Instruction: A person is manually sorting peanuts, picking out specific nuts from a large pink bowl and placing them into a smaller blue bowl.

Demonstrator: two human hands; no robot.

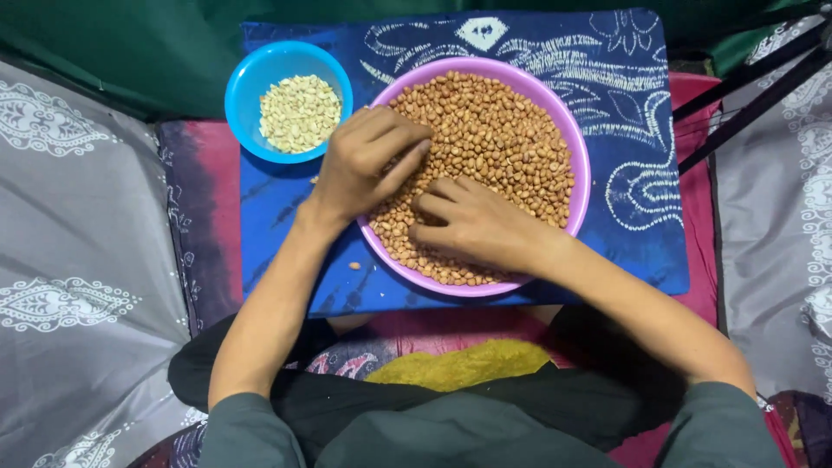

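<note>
A wide pink bowl (579, 165) full of brown-skinned peanuts (511, 139) sits on a blue patterned cloth (624, 95). Both hands rest in it. My left hand (368, 160) lies over the bowl's left rim, fingers bent and pinching among the nuts. My right hand (472, 221) is palm down on the nuts near the front, fingers curled toward the left hand. What sits between the fingertips is hidden. A smaller blue bowl (251, 78) with pale skinned peanuts (300, 113) stands to the upper left, just beyond the left hand.
One loose peanut (354, 265) lies on the blue cloth by the pink bowl's front left. Grey patterned fabric (78, 260) spreads on both sides. Black tripod legs (754, 87) cross the upper right. My crossed legs and a yellow cloth (459, 364) are below.
</note>
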